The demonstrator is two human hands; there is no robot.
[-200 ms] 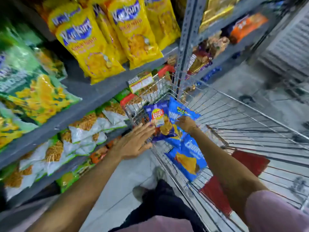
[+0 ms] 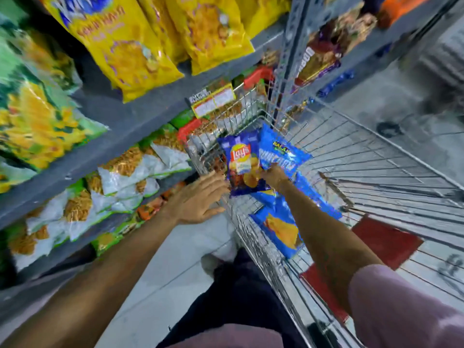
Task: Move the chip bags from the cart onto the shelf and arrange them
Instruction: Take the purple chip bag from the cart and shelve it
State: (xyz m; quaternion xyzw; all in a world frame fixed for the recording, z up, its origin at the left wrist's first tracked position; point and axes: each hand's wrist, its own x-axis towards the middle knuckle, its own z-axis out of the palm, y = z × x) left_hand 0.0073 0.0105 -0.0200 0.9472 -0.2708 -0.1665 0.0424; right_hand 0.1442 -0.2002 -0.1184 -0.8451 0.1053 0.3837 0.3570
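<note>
My right hand [image 2: 272, 175] reaches into the wire cart [image 2: 376, 156] and grips the lower edges of a dark blue Lay's chip bag [image 2: 241, 162] and a bright blue chip bag [image 2: 281, 154], held up together. Another blue chip bag [image 2: 281, 229] lies in the cart under my right forearm. Outside the cart's left rim, my left hand [image 2: 198, 199] is open with fingers spread, its fingertips close to the Lay's bag. The grey shelf [image 2: 120, 131] runs along the left.
Yellow snack bags [image 2: 130, 54] hang over the upper shelf, green and white bags [image 2: 120, 182] fill the lower rows. A grey upright post [image 2: 293, 54] stands behind the cart. A red flat piece [image 2: 384, 237] lies at the cart's bottom. Tiled floor lies between shelf and cart.
The view has shifted down and closer. My right hand has lifted the two blue bags slightly; my left hand stays open beside them.
</note>
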